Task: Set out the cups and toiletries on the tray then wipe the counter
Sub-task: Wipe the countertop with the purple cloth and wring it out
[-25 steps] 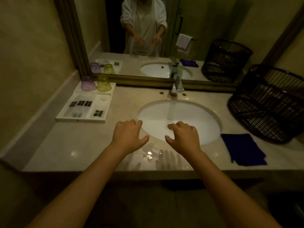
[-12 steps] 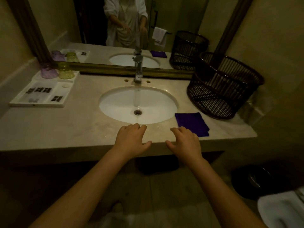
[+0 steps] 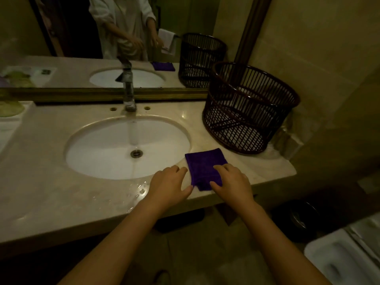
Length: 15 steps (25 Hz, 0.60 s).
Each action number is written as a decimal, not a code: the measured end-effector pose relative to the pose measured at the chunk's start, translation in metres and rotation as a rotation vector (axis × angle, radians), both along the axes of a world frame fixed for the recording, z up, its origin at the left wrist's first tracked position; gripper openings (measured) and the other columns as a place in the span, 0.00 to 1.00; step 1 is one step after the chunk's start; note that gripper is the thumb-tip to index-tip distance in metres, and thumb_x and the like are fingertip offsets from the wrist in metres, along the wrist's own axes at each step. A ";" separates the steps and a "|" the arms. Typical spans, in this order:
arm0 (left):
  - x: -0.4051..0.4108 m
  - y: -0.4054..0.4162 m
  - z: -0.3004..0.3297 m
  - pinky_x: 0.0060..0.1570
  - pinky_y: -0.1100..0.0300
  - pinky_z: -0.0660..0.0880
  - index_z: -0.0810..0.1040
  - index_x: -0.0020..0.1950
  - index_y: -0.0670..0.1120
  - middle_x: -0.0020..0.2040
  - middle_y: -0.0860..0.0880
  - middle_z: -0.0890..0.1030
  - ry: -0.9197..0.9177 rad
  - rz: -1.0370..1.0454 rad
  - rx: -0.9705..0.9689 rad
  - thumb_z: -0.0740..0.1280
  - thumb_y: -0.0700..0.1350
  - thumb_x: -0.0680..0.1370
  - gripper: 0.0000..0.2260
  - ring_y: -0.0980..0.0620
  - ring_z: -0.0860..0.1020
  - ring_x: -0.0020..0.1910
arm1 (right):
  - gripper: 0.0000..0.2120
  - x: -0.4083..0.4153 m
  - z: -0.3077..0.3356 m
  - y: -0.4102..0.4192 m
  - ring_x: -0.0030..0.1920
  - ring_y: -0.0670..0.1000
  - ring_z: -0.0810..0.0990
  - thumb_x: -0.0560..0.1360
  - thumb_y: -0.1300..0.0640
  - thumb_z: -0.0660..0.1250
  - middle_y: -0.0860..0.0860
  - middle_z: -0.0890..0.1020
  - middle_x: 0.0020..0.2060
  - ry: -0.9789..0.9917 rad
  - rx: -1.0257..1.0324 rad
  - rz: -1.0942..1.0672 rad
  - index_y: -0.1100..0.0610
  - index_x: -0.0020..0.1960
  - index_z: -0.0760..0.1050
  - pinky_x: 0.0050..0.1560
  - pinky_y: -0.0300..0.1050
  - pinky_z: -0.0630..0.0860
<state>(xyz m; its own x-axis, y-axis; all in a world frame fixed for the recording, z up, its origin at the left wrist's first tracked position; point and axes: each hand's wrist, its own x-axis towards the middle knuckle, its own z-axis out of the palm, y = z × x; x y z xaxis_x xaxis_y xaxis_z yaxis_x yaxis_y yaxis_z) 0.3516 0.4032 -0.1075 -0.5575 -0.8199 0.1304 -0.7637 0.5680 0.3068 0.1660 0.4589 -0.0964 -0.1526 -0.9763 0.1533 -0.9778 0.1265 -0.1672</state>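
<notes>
Reaching for the cloth: right hand (image 3: 232, 183) fingers (image 3: 223, 168) spread and lying on the near right part of the purple cloth (image 3: 203, 167), thumb at its near edge, not pinched shut on it. Left hand (image 3: 168, 185) fingers loosely apart, flat on the counter (image 3: 51, 182), thumb tip just touching the cloth's left near corner. Cloth sits folded on the counter front edge, just right of the sink (image 3: 123, 149), between both hands; long axis runs away from the person toward the basket (image 3: 246, 112). Right hand is the closer one, likely the one to grab. Water droplets near the left hand suggest wiping there. Tray (image 3: 12, 120) far left, mostly out of frame.
</notes>
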 end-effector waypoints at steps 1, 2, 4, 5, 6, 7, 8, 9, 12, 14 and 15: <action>-0.011 -0.011 -0.002 0.43 0.57 0.71 0.70 0.63 0.49 0.55 0.47 0.79 0.015 -0.005 0.013 0.59 0.60 0.74 0.22 0.49 0.76 0.50 | 0.25 -0.012 0.000 -0.011 0.58 0.53 0.74 0.73 0.48 0.65 0.53 0.75 0.60 -0.007 0.008 0.004 0.53 0.67 0.66 0.55 0.50 0.73; -0.022 -0.022 -0.004 0.42 0.57 0.70 0.70 0.63 0.49 0.54 0.47 0.79 0.027 -0.009 0.034 0.60 0.60 0.74 0.22 0.49 0.76 0.49 | 0.25 -0.024 0.000 -0.022 0.58 0.53 0.73 0.73 0.48 0.64 0.53 0.75 0.61 -0.016 0.024 0.006 0.53 0.67 0.65 0.55 0.49 0.73; -0.040 -0.040 -0.009 0.42 0.58 0.71 0.70 0.63 0.49 0.55 0.47 0.78 0.031 -0.016 0.072 0.60 0.59 0.75 0.21 0.49 0.76 0.50 | 0.25 -0.042 -0.003 -0.042 0.59 0.53 0.73 0.74 0.48 0.64 0.53 0.74 0.62 -0.010 0.060 0.014 0.53 0.68 0.65 0.56 0.50 0.73; -0.050 -0.048 -0.012 0.43 0.56 0.72 0.70 0.63 0.49 0.56 0.47 0.78 0.019 -0.019 0.086 0.60 0.59 0.75 0.21 0.48 0.76 0.51 | 0.25 -0.051 -0.005 -0.052 0.60 0.53 0.72 0.74 0.49 0.64 0.53 0.74 0.63 0.002 0.078 0.025 0.53 0.68 0.65 0.57 0.50 0.72; -0.059 -0.057 -0.015 0.46 0.55 0.74 0.70 0.64 0.48 0.57 0.47 0.77 0.005 -0.023 0.093 0.60 0.58 0.75 0.22 0.48 0.76 0.52 | 0.25 -0.059 -0.008 -0.061 0.61 0.53 0.72 0.74 0.49 0.64 0.53 0.73 0.64 0.010 0.092 0.040 0.53 0.68 0.65 0.58 0.50 0.71; -0.069 -0.065 -0.019 0.48 0.53 0.75 0.69 0.65 0.48 0.58 0.46 0.76 -0.009 -0.026 0.096 0.60 0.58 0.75 0.22 0.47 0.75 0.54 | 0.25 -0.067 -0.011 -0.071 0.62 0.53 0.71 0.74 0.50 0.64 0.53 0.72 0.65 0.011 0.107 0.059 0.53 0.69 0.64 0.60 0.50 0.71; -0.077 -0.071 -0.024 0.50 0.52 0.75 0.68 0.66 0.48 0.60 0.46 0.75 -0.027 -0.028 0.098 0.60 0.57 0.76 0.22 0.47 0.74 0.56 | 0.26 -0.074 -0.016 -0.079 0.64 0.54 0.70 0.74 0.50 0.64 0.53 0.70 0.67 0.012 0.131 0.080 0.53 0.70 0.63 0.61 0.50 0.69; -0.085 -0.075 -0.029 0.52 0.51 0.74 0.67 0.67 0.47 0.62 0.45 0.74 -0.047 -0.028 0.106 0.60 0.56 0.76 0.23 0.46 0.73 0.58 | 0.27 -0.079 -0.021 -0.086 0.66 0.53 0.68 0.74 0.50 0.65 0.53 0.68 0.69 0.013 0.165 0.105 0.53 0.71 0.62 0.63 0.50 0.68; -0.109 -0.085 -0.046 0.63 0.49 0.68 0.62 0.71 0.47 0.71 0.43 0.66 -0.135 -0.006 0.162 0.60 0.55 0.77 0.25 0.44 0.65 0.68 | 0.30 -0.095 -0.039 -0.106 0.72 0.52 0.60 0.74 0.50 0.65 0.52 0.61 0.74 0.022 0.296 0.221 0.51 0.73 0.58 0.69 0.50 0.62; -0.122 -0.088 -0.059 0.69 0.48 0.61 0.56 0.74 0.48 0.76 0.44 0.57 -0.186 0.025 0.222 0.60 0.54 0.77 0.28 0.44 0.56 0.74 | 0.32 -0.104 -0.051 -0.118 0.74 0.53 0.56 0.74 0.49 0.65 0.52 0.57 0.75 0.036 0.369 0.317 0.51 0.74 0.56 0.71 0.50 0.59; -0.127 -0.087 -0.065 0.70 0.47 0.58 0.54 0.75 0.49 0.77 0.45 0.54 -0.210 0.049 0.253 0.60 0.53 0.77 0.29 0.44 0.53 0.75 | 0.33 -0.109 -0.057 -0.122 0.74 0.53 0.54 0.74 0.49 0.65 0.52 0.56 0.76 0.035 0.401 0.358 0.51 0.74 0.55 0.72 0.50 0.58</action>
